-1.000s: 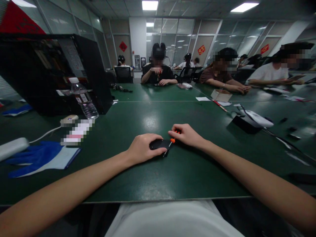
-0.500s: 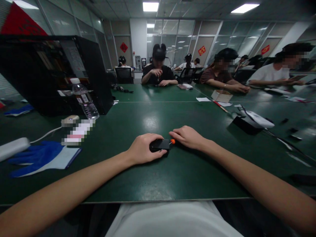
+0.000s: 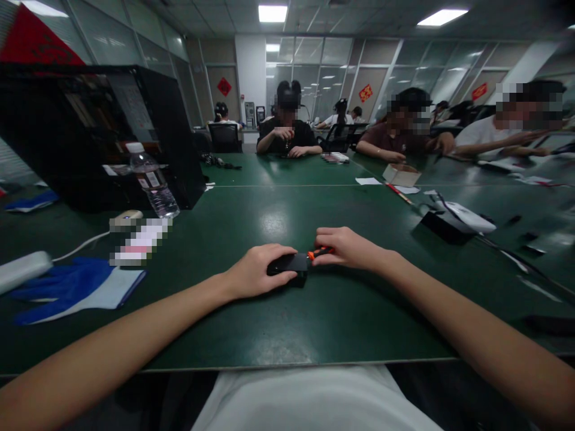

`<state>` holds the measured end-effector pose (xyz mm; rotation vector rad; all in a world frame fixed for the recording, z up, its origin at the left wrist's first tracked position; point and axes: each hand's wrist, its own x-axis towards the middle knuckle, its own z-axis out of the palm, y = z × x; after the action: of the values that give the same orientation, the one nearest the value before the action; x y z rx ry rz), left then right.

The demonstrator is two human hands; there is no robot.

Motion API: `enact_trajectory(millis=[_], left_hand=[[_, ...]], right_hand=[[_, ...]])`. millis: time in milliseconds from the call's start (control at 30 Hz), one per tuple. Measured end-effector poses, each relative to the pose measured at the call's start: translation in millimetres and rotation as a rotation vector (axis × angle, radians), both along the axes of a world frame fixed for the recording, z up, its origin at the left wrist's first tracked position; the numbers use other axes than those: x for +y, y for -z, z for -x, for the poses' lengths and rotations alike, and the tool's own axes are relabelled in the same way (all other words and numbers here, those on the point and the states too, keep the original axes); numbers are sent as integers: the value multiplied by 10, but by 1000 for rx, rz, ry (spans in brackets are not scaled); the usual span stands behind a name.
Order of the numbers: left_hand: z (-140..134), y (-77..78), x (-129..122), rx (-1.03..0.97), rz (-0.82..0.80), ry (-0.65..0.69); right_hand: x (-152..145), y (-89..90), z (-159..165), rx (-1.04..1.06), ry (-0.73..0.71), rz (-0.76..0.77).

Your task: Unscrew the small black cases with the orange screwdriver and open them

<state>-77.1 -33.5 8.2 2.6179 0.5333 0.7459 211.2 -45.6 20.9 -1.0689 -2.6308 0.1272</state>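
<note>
Black box sits on the near-middle of the table, left hand clamped over its left part, thumb on near side, fingers on far. Right hand has its grip pinched on the orange-and-black tool, just off the box's right end. Change: tool's metal shaft showed half a second ago, now mostly out of sight; handle shows more. Reads as work at that end; can't tell if tip touches. Blue glove lies left.
</note>
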Motion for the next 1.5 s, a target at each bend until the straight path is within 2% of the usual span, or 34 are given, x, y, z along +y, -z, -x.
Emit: enact_trajectory(millis=[67,233,400,667,1000,1200,1333,1500], left_hand=[[117,-55,103,113,-13,64],[257,-45,320,164,-15,-27],[153,61,244,124,43,-33],[122,72,151,58,115,-16],[124,67,157,57,139,-7],[123,51,157,42,167,-7],[122,45,155,23,187,-13],[120,35,141,-5,184,-38]], right_hand=[[-6,-18,-8,-31,-29,14],[50,-2,-78,-91,22,-20],[47,36,-76,-75,48,-96],[-65,7,-9,-43,-18,-324],[25,-42,-177,-157,-5,-308],[76,-70,-258,-300,90,-199],[66,-53,-240,-265,78,-160],[-37,-35,-101,-158,-9,-226]])
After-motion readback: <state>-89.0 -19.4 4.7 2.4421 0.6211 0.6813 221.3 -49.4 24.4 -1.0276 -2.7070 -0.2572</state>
